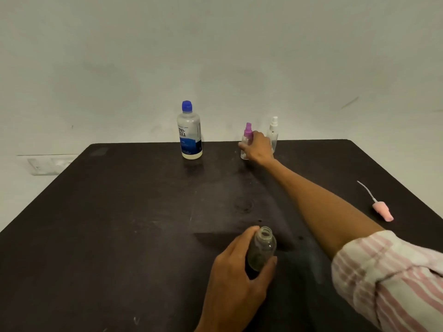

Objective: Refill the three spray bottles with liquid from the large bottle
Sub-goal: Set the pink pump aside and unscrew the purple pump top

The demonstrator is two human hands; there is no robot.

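The large bottle (pixel 189 133), clear with a blue cap and blue label, stands capped at the far edge of the dark table (pixel 119 224). My left hand (pixel 237 271) grips a small clear spray bottle (pixel 261 248) with its neck uncovered, near the table's front middle. Its pink spray head (pixel 382 209) with the dip tube lies on the table at the right. My right hand (pixel 257 147) reaches far forward and wraps around the purple-capped spray bottle (pixel 247 137). Just behind that hand stands a white-capped spray bottle (pixel 273 133), partly hidden.
A pale wall rises directly behind the table's far edge. A white socket plate (pixel 48 164) sits low on the wall at the left. My striped sleeve (pixel 388 279) crosses the table's right front corner.
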